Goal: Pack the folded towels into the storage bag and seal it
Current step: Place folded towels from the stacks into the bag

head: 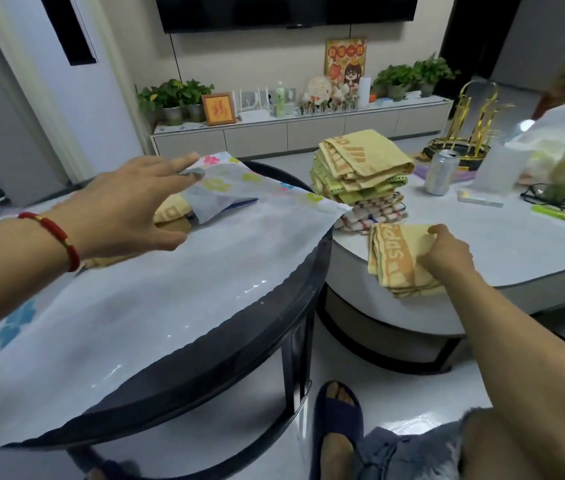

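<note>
A translucent white storage bag [156, 292] with coloured flower prints lies flat across the dark round table [274, 327]. My left hand [128, 209] lifts the bag's upper flap at its mouth by the fingertips. A yellow towel [170, 213] shows inside the opening. My right hand [447, 254] grips a folded yellow towel [395, 251] with orange lettering on the white table [503, 251]. Behind it stands a stack of folded towels [360, 174], yellow on top, checked ones below.
On the white table stand a drinks can [442, 171], a clear plastic bag with packets [558, 157], glasses [558, 199] and a green pen [551, 213]. A gold rack [471, 126] stands behind. My slippered foot [336, 420] rests on the floor between the tables.
</note>
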A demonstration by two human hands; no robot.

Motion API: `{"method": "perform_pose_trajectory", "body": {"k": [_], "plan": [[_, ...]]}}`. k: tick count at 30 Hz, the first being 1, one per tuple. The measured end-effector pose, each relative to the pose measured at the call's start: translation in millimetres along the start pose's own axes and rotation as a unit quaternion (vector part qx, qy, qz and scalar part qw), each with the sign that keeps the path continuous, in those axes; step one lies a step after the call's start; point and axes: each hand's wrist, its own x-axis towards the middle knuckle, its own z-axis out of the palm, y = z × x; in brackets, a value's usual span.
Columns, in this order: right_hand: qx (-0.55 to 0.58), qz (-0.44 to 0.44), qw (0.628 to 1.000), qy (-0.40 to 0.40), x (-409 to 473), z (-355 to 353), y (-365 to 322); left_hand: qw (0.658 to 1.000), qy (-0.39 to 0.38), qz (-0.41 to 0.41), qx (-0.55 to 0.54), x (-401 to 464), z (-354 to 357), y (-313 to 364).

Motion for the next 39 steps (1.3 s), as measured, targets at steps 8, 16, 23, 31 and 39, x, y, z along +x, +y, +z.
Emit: {"method": "perform_pose_trajectory", "body": {"k": [8,16,23,31,39], "plan": [[0.402,0.010,0.865,-0.300,-54,-40,-4,0.998,0.037,-0.025,0.040,-38,15,7],[0.402,-0.179,0.763,-0.473,-163,-60,-35,0.986,-0.061,-0.119,0.102,-104,24,-19],[0.416,-0.239,0.672,-0.564,-264,10,-141,0.969,-0.118,-0.162,0.143,-168,2,-66],[0.496,-0.196,0.681,-0.501,-347,125,-303,0.959,-0.161,-0.147,0.181,-160,-71,-90],[0.511,-0.161,0.671,-0.512,-405,217,-418,0.963,-0.145,-0.149,0.172,-148,-90,-99]]}}
